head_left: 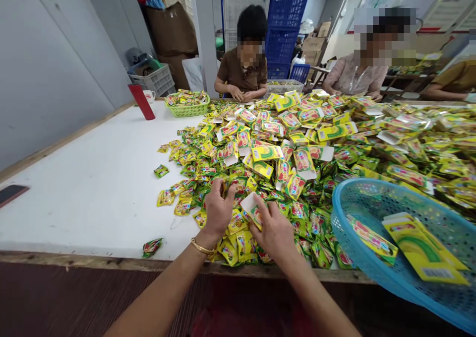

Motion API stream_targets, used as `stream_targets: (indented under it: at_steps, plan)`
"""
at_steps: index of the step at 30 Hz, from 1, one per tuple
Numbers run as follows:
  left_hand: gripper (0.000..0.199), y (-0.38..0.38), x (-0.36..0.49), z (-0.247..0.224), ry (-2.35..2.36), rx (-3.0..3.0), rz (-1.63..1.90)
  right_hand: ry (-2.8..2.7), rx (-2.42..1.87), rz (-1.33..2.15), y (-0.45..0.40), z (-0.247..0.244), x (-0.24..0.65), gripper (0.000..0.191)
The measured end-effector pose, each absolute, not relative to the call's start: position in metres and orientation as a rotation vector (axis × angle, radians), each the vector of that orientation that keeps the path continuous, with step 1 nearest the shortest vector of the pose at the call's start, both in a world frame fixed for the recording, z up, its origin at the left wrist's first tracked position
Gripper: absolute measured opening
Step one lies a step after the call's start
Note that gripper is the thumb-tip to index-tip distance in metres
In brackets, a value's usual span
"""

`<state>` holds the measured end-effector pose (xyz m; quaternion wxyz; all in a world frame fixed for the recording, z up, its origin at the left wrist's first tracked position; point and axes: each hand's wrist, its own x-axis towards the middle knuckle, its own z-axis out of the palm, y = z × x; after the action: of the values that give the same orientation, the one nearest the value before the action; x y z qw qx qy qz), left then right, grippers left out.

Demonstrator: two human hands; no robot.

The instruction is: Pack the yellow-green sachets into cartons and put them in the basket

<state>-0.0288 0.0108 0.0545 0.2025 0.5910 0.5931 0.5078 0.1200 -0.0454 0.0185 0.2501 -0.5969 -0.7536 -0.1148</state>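
Note:
My right hand (pixel 275 228) grips a small carton (pixel 252 209), its white end flap standing up on the side toward my left hand. Just left of it, my left hand (pixel 219 205) has its fingers curled in toward the thumb over the pile; whatever they pinch is mostly hidden. Under and around both hands lie many small shiny yellow and green packets (pixel 238 247). Farther back, yellow printed cartons (pixel 267 153) are heaped on the packets, several with white flaps lifted.
A blue basket (pixel 338 213) holding several cartons stands at the right. On the white table (pixel 92 178) are a green basket (pixel 189 110), a red box-like object (pixel 142 101), a phone (pixel 11 194) and a stray packet (pixel 151 247). Co-workers (pixel 243 64) sit across the table.

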Motion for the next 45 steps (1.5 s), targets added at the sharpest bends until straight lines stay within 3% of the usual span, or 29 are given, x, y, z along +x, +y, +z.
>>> stream_targets:
  at_steps: [4,11,14,20,25,30,34,37,45]
  plan:
    - [0.011,-0.006,-0.011,0.042,1.483,1.95,1.361,-1.966,-1.597,-0.342,-0.045,0.0,0.112,0.059]
    - [0.018,-0.012,-0.009,0.038,1.473,1.861,1.236,-1.893,-1.474,-0.391,-0.041,-0.013,0.118,0.06]
    - [0.026,-0.006,-0.017,0.055,1.422,1.896,1.045,-1.891,-1.457,-0.347,-0.042,-0.013,0.117,0.065]
    - [0.012,0.003,-0.03,0.076,1.44,2.242,0.602,-1.874,-1.417,-0.305,-0.042,-0.011,0.117,0.068]
    - [0.024,0.005,-0.03,0.078,1.382,2.295,0.401,-1.904,-1.405,-0.317,-0.044,-0.009,0.116,0.07]
    - [0.012,0.007,-0.018,0.073,1.622,2.186,0.556,-1.98,-1.395,-0.336,-0.044,-0.01,0.114,0.069]
    - [0.029,0.011,-0.015,0.075,1.377,2.111,0.583,-1.919,-1.381,-0.3,-0.044,-0.011,0.117,0.072]
    - [0.023,0.013,-0.023,0.082,1.175,2.037,0.523,-1.897,-1.404,-0.226,-0.045,-0.008,0.116,0.073]
    - [0.039,0.014,-0.025,0.076,1.371,1.783,0.678,-1.905,-1.468,-0.174,-0.04,-0.011,0.114,0.083]
